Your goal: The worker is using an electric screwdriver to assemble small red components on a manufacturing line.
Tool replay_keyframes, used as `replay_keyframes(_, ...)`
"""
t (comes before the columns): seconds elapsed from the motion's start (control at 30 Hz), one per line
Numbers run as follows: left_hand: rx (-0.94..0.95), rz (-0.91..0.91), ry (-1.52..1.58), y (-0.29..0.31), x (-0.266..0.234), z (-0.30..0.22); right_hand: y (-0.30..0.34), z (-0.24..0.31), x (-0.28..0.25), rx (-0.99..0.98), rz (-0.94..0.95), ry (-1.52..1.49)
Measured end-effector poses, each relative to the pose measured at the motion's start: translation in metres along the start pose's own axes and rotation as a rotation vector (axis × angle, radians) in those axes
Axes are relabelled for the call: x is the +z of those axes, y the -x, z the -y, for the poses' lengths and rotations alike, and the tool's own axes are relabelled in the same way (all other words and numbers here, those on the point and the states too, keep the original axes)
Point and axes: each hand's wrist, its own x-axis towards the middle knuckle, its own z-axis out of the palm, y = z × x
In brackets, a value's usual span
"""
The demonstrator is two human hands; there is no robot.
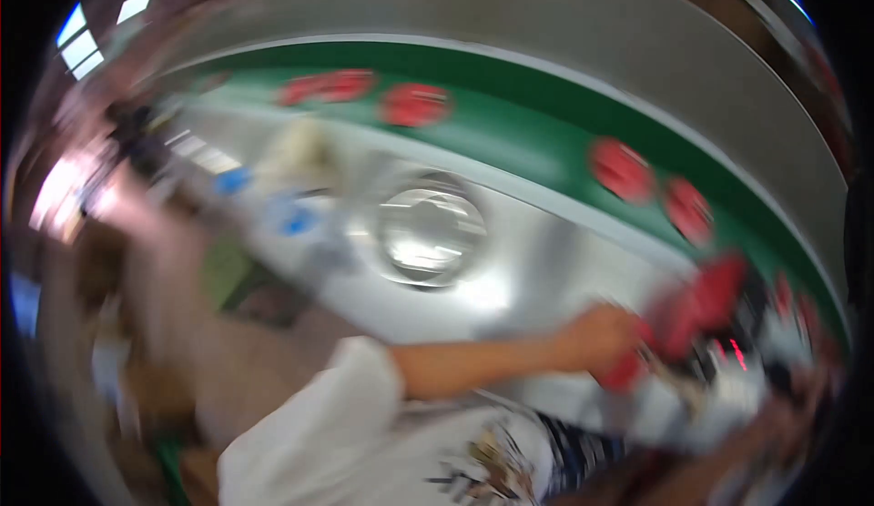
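My left arm, in a white sleeve, stretches to the right across the metal worktop [533,301]. At its end my left hand [596,338] is closed, its fingers wrapped round a red packet [624,372] that shows below the knuckles. Just beyond it lies a blurred heap of red packets [706,301], beside a device with a red lit display [731,354]. Near the right rim a smeared forearm leads to what looks like my right hand [801,397]; motion blur hides its fingers.
A green conveyor belt [519,137] runs behind the worktop, carrying several red packets [416,105]. A round metal bowl [431,233] stands mid-worktop. Left of it are a pale bag-like thing [305,151] and blue items [296,219]. A grey panel [510,15] rises beyond the belt.
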Motion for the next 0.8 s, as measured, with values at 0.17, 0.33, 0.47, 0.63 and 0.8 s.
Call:
replay_keyframes(0.17, -0.041, 0.134, -0.114, -0.003, -0.026, 0.012, -0.055, -0.084, 0.023, -0.692, -0.189, 0.747)
replay_keyframes(0.33, -0.051, 0.212, 0.001, -0.017, -0.017, -0.005, -0.055, -0.084, 0.092, -0.632, -0.395, 0.444)
replay_keyframes(0.47, -0.058, 0.207, 0.015, -0.022, -0.007, -0.013, -0.059, -0.093, 0.066, -0.732, -0.412, 0.795)
replay_keyframes(0.63, -0.073, 0.221, 0.005, -0.031, 0.006, -0.014, -0.035, -0.042, 0.053, -0.895, -0.528, 0.725)
replay_keyframes(0.8, -0.037, 0.163, -0.001, -0.035, 0.011, -0.007, 0.032, -0.065, 0.075, -0.563, -0.252, 0.491)
